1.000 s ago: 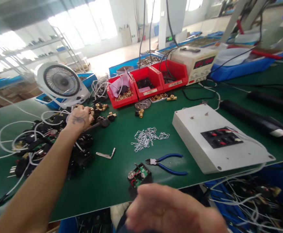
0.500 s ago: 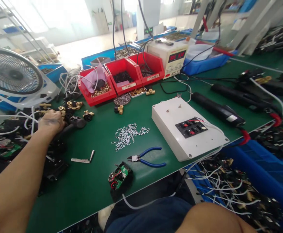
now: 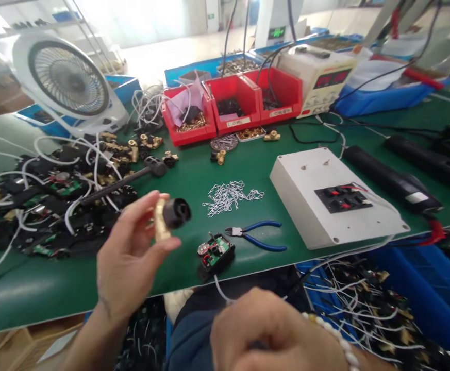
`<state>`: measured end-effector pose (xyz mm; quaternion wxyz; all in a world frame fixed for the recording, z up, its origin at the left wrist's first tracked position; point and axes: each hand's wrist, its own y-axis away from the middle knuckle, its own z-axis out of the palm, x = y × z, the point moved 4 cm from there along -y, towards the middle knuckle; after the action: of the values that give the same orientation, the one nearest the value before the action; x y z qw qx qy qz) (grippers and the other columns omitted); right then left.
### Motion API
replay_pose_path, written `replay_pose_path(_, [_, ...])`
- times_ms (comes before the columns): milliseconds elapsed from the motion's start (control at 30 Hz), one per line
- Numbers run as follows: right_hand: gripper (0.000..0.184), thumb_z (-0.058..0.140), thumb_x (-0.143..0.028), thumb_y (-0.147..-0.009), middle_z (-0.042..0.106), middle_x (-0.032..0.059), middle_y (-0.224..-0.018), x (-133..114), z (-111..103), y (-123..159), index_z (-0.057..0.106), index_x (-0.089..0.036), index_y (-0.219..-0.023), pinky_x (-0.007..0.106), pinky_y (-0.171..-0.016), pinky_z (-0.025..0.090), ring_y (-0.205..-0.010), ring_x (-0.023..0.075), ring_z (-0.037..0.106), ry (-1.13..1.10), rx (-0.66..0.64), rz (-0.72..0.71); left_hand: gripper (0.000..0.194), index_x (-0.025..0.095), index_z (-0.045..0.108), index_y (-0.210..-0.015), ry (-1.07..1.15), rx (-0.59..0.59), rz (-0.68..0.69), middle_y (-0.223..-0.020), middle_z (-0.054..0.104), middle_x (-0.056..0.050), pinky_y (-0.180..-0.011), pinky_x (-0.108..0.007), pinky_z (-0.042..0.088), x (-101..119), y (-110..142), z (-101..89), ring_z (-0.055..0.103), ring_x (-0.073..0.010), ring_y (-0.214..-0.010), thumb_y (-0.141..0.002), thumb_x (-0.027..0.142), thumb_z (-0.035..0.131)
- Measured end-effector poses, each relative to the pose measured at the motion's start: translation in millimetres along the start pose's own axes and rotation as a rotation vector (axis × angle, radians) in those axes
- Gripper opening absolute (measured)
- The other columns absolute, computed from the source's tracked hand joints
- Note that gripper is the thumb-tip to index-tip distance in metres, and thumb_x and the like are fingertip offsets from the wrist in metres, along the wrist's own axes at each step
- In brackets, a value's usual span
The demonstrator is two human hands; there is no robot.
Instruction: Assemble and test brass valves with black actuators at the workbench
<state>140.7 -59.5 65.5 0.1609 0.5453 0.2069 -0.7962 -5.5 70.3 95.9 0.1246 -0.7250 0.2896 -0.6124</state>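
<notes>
My left hand (image 3: 132,257) is raised over the front of the bench, its thumb and fingers closed around a brass valve fitting (image 3: 162,221). A black plastic collar (image 3: 177,212) on that fitting points right. Low in the middle, my right hand (image 3: 267,330) is curled and slightly blurred, so what its fingers may hold is hidden. Just beyond it, an open black housing with a green circuit board (image 3: 216,252) lies by the bench edge. Blue-handled cutters (image 3: 255,234) lie to its right, and a heap of wire clips (image 3: 230,198) lies behind.
Wired black assemblies (image 3: 54,206) and brass fittings crowd the left. Red bins (image 3: 232,105) stand at the back beside a power supply (image 3: 313,77). A pale test box (image 3: 336,196) occupies the right. Below the edge, a blue crate (image 3: 406,293) holds cabled parts.
My left hand has come back from the pile at the left with a brass valve fitting. My right hand has risen into view at the bottom. The camera view has turned left.
</notes>
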Motion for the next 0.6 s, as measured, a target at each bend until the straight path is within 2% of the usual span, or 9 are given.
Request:
replay_pose_path(100, [0.036,0.059,-0.045,-0.095,0.054,-0.0025,-0.062,11,-17,4,0.06,-0.014,-0.077,0.018,-0.059,0.04,-0.057,0.0049,0.049,-0.172,0.414,0.088,0.051,0.033,0.063,-0.13,0.358,-0.105,-0.283,-0.128,0.068,-0.003,-0.097,-0.027,0.056,6,46,28.9,0.067,-0.0194,-0.115,-0.082,0.044,0.076])
replay_pose_path(133, [0.035,0.062,-0.047,-0.093,0.057,-0.0013,-0.068,15,-19,6,0.063,-0.014,-0.082,0.018,-0.061,0.041,-0.059,0.0052,0.05,-0.234,0.495,0.101,0.051,0.034,0.062,-0.131,0.479,-0.136,-0.353,-0.13,0.068,-0.003,-0.098,-0.028,0.055,7,57,38.4,0.067,-0.0196,-0.115,-0.083,0.048,0.074])
replay_pose_path(167, [0.037,0.064,-0.051,-0.09,0.061,0.0005,-0.075,17,-18,6,0.066,-0.014,-0.09,0.019,-0.063,0.042,-0.062,0.0058,0.051,-0.296,0.516,0.1,0.05,0.035,0.062,-0.131,0.587,-0.145,-0.398,-0.13,0.068,-0.003,-0.096,-0.028,0.056,7,66,46.8,0.068,-0.0195,-0.112,-0.084,0.052,0.071])
replay_pose_path(233, [0.049,0.065,-0.06,-0.086,0.063,0.0033,-0.085,21,-14,5,0.068,-0.015,-0.105,0.022,-0.068,0.045,-0.066,0.0079,0.053,-0.417,0.466,0.085,0.047,0.037,0.062,-0.13,0.759,-0.179,-0.468,-0.13,0.068,-0.004,-0.083,-0.028,0.061,6,80,63.1,0.072,-0.0186,-0.097,-0.087,0.058,0.064])
replay_pose_path(300, [0.053,0.064,-0.063,-0.085,0.061,0.0035,-0.08,22,-11,4,0.069,-0.014,-0.105,0.024,-0.07,0.048,-0.067,0.01,0.054,-0.488,0.406,0.068,0.046,0.035,0.063,-0.129,0.827,-0.224,-0.512,-0.132,0.066,-0.007,-0.07,-0.028,0.061,4,87,75.1,0.072,-0.0184,-0.085,-0.092,0.061,0.053])
replay_pose_path(333, [0.05,0.064,-0.061,-0.086,0.06,0.0025,-0.075,22,-10,4,0.07,-0.014,-0.101,0.024,-0.07,0.048,-0.066,0.0102,0.054,-0.5,0.393,0.054,0.047,0.032,0.063,-0.129,0.816,-0.257,-0.524,-0.135,0.064,-0.008,-0.07,-0.03,0.061,4,89,78.6,0.071,-0.0191,-0.085,-0.095,0.061,0.048])
replay_pose_path(400, [0.042,0.065,-0.056,-0.088,0.06,0.0021,-0.075,23,-13,5,0.069,-0.015,-0.098,0.023,-0.071,0.049,-0.066,0.0093,0.055,-0.485,0.41,0.027,0.046,0.029,0.061,-0.133,0.717,-0.302,-0.516,-0.142,0.059,-0.008,-0.083,-0.032,0.059,3,88,78.8,0.069,-0.0215,-0.097,-0.098,0.055,0.044])
replay_pose_path(500, [0.038,0.067,-0.053,-0.087,0.063,0.003,-0.088,25,-20,7,0.068,-0.019,-0.105,0.022,-0.071,0.05,-0.068,0.0085,0.057,-0.397,0.474,-0.003,0.042,0.031,0.058,-0.136,0.531,-0.281,-0.442,-0.145,0.056,-0.005,-0.101,-0.032,0.05,9,80,68.4,0.059,-0.0232,-0.121,-0.099,0.049,0.047])
replay_pose_path(600, [0.041,0.064,-0.057,-0.087,0.064,0.0034,-0.091,25,-21,10,0.065,-0.022,-0.108,0.025,-0.074,0.051,-0.075,0.012,0.06,-0.235,0.556,-0.007,0.039,0.036,0.062,-0.13,0.432,-0.23,-0.432,-0.132,0.064,-0.001,-0.104,-0.028,0.048,16,73,62.1,0.059,-0.0208,-0.121,-0.093,0.046,0.063])
